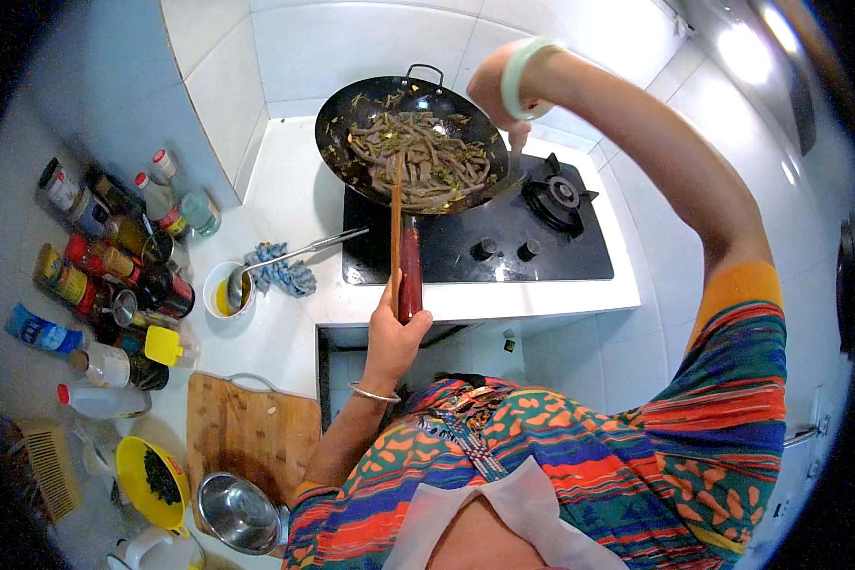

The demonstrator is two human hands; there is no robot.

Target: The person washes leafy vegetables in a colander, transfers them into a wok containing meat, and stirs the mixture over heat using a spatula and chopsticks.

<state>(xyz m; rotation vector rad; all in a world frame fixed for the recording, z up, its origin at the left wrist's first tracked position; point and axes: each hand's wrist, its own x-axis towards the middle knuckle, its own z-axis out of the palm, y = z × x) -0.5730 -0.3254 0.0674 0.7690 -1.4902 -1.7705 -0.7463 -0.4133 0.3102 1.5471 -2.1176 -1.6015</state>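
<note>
My left hand [396, 335] grips the dark red handle [411, 274] of a black wok [331, 153], with wooden chopsticks [396, 235] held along it. The chopsticks' tips reach into the food. Brownish strips with green shreds [427, 160] lie in the wok, which sits over the left part of a black glass gas hob [434, 263]. My right hand [499, 89], below a pale green bangle [516, 78], is bent down beside the wok's right rim. Its fingers are mostly hidden; whether it holds something cannot be told.
Left of the hob are a white bowl [209, 292] of yellow liquid with a metal ladle [292, 253], and a blue patterned cloth [292, 278]. Bottles and jars [164, 206] crowd the far left. Nearer are a wooden cutting board [249, 427], a steel bowl [235, 509] and a yellow basin [132, 463].
</note>
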